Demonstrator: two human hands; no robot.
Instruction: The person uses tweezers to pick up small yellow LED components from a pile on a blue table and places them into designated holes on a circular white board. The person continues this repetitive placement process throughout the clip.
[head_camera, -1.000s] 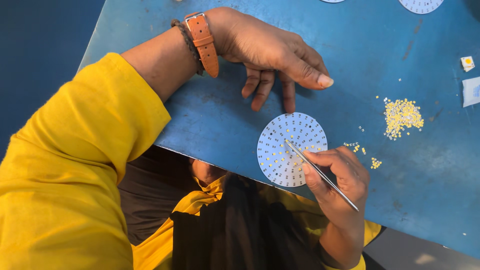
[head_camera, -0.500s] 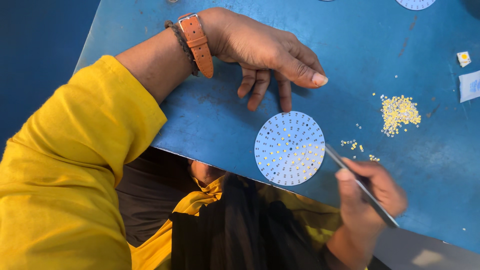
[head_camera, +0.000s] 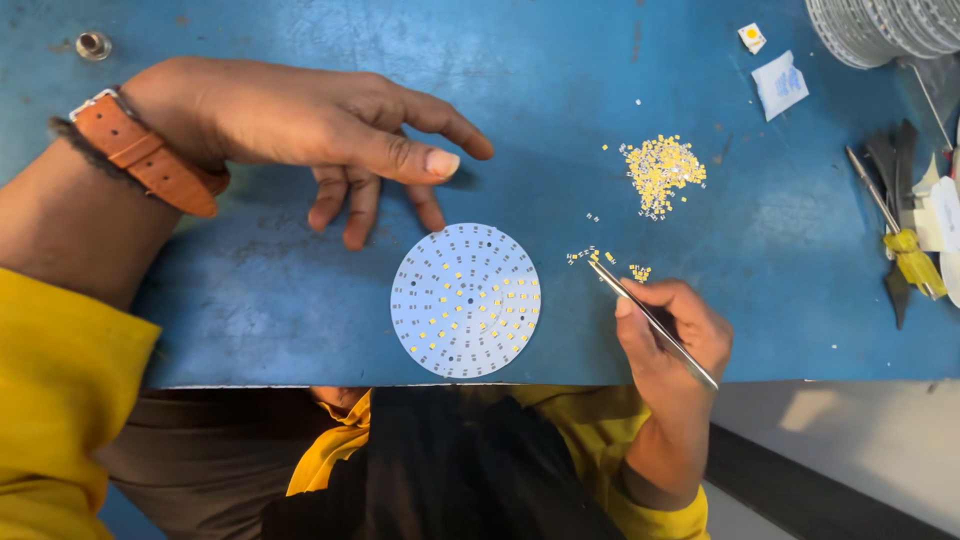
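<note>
A round white circuit board (head_camera: 466, 300) dotted with small yellow chips lies on the blue table (head_camera: 560, 90) near its front edge. My right hand (head_camera: 672, 328) grips metal tweezers (head_camera: 650, 320), whose tip points at a few loose yellow chips (head_camera: 600, 260) just right of the board. My left hand (head_camera: 320, 130), with a brown watch strap (head_camera: 145, 155) on the wrist, rests on the table above and left of the board, fingers apart and holding nothing.
A pile of tiny yellow chips (head_camera: 662, 172) sits further right. A stack of round white boards (head_camera: 885, 30) is at the top right corner. Hand tools (head_camera: 900, 230) lie at the right edge. Small white packets (head_camera: 778, 82) lie near the stack.
My right hand has moved off the board to the right, bringing the tweezers' tip to the loose chips beside it. The view has shifted closer and to the right.
</note>
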